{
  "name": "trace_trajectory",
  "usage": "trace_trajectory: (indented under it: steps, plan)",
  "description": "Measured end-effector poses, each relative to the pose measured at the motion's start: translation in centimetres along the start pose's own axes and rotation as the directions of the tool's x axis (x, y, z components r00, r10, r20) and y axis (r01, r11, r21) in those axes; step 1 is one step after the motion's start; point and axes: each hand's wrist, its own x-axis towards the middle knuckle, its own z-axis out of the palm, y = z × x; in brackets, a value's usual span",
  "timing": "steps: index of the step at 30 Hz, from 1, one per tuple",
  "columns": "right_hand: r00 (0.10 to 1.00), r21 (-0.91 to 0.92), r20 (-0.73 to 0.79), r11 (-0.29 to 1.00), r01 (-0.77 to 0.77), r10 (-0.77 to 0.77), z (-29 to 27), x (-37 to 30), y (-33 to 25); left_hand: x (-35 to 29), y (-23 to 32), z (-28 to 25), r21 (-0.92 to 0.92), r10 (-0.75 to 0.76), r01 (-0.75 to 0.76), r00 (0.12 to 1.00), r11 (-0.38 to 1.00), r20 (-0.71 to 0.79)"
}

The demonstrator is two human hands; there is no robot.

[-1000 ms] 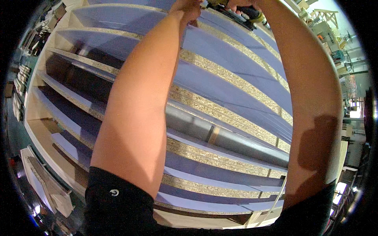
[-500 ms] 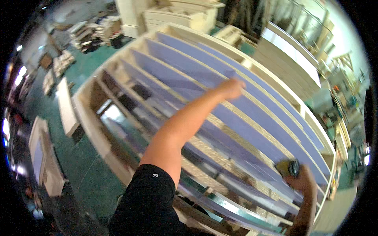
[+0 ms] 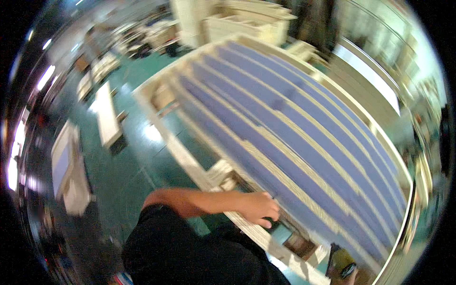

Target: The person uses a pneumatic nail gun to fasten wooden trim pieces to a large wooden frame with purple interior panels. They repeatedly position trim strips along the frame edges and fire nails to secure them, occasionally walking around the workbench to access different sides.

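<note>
A large pale wooden frame (image 3: pixel 183 154) fills the middle, crossed by several long slats (image 3: pixel 280 154) with purple-blue strips (image 3: pixel 304 118) between them. My left hand (image 3: pixel 259 208) is over the frame's near side, its fingers curled. Something small and dark shows by the fingertips, too blurred to name. At the lower right, a yellow-and-black hand tool (image 3: pixel 343 264) is gripped in my right hand (image 3: pixel 352 278), which is mostly cut off by the picture's lower edge. The tool is beside the frame's near right corner, and its exact kind is unclear.
Wooden pieces (image 3: pixel 108 116) lie on the green floor (image 3: pixel 128 175) to the left, with another wood-and-purple piece (image 3: pixel 66 166) farther out. Behind the frame stand a pale wooden structure (image 3: pixel 247 28) and, at the right, a leaning panel (image 3: pixel 365 78).
My left hand has come back from over the slats to the near side of the frame. The right hand has moved down and nearer with the tool. The whole view has shifted.
</note>
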Motion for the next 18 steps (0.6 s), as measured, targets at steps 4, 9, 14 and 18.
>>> trace_trajectory:
  steps: [4,9,14,18]
  plan:
    - [0.994,-0.168,-0.097,0.985,0.026,-0.043,1.6,-12.2,4.0,-2.7,3.5,3.5,-0.015,0.009,-0.009,1.000,1.000,-0.020]
    - [0.920,0.119,0.103,0.923,0.366,-0.378,2.0,-19.2,14.2,-5.4,7.8,3.3,-0.124,-0.157,0.145,0.983,0.982,-0.099]
    - [0.962,0.423,-0.208,0.870,0.253,-0.179,6.5,-26.9,28.4,0.2,16.8,7.3,-0.485,-0.138,0.202,0.977,0.851,0.164]
    - [0.807,0.525,-0.436,0.841,-0.131,0.398,14.1,-32.7,40.4,4.7,25.3,14.9,-0.602,0.061,0.104,0.967,0.791,0.247]
